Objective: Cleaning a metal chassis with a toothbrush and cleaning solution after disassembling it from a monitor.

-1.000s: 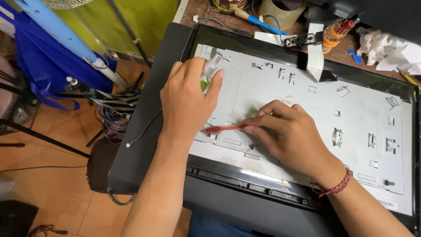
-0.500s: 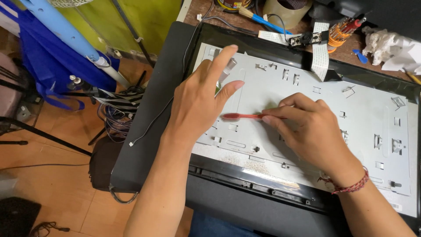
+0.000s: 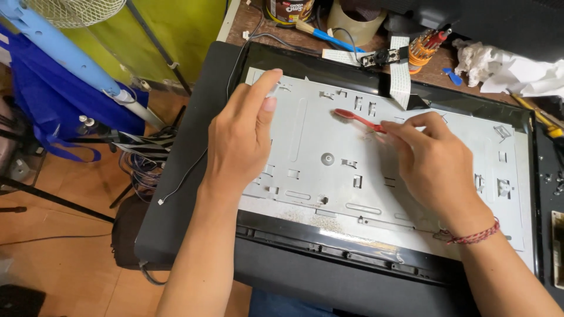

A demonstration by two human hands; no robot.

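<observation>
Two hands are working over one large grey metal panel [image 3: 329, 147], which is lying flat inside a black frame [image 3: 194, 176] on the counter [image 3: 446, 73]. The panel is looking dull and pale, stamped with many small raised tabs and slots, with one round boss near its middle and some dust gathering along its near edge.

The right hand [image 3: 437, 167] is gripping one red toothbrush [image 3: 358, 120], its fingers [image 3: 411, 126] clenched around the handle. The toothbrush is slim, with its head pointing to the left and lying against the upper middle of the panel. One red braided cord [image 3: 470, 238] is circling the right wrist.

The left hand [image 3: 241, 147] is resting on the left part of the panel, fingers released and grasping nothing, the index finger stretching toward the panel's upper left corner and the thumb sticking out to the right.

One white flat ribbon cable [image 3: 400, 73] is hanging over the frame's far edge. Behind it, on the counter, one blue-handled brush [image 3: 326, 35], one beige roll of tape [image 3: 352, 23], one cluster of orange-handled screwdrivers [image 3: 426, 47] and one crumpled white cloth [image 3: 505, 67] are sitting. On the floor to the left, one tangle of wires [image 3: 141, 164] is lying beside one blue fan stand [image 3: 64, 56].
</observation>
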